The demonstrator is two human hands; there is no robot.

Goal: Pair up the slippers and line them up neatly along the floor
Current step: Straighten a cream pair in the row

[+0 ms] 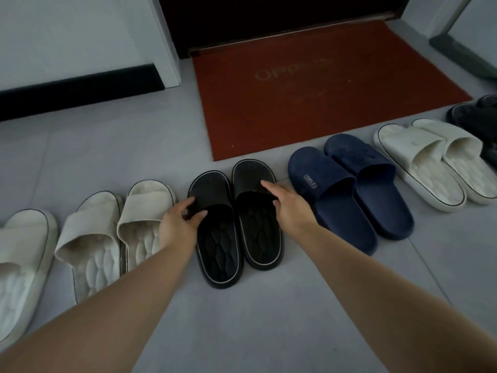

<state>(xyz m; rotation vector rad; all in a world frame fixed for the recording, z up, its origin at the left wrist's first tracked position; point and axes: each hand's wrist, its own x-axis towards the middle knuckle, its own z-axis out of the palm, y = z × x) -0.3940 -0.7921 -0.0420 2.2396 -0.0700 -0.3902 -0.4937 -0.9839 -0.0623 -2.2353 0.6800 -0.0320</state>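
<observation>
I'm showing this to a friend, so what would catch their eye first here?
The left hand and right hand each hold a strap of the black slippers, mid-floor. A white pair sits on one side, a navy pair on the other, with a red doormat behind.

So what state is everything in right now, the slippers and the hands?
left hand: grips left black slipper by strap
right hand: holds right black slipper by strap
navy pair: side by side, soles down
white pair: side by side, soles down
cream pair: side by side, soles down
doormat: flat
</observation>
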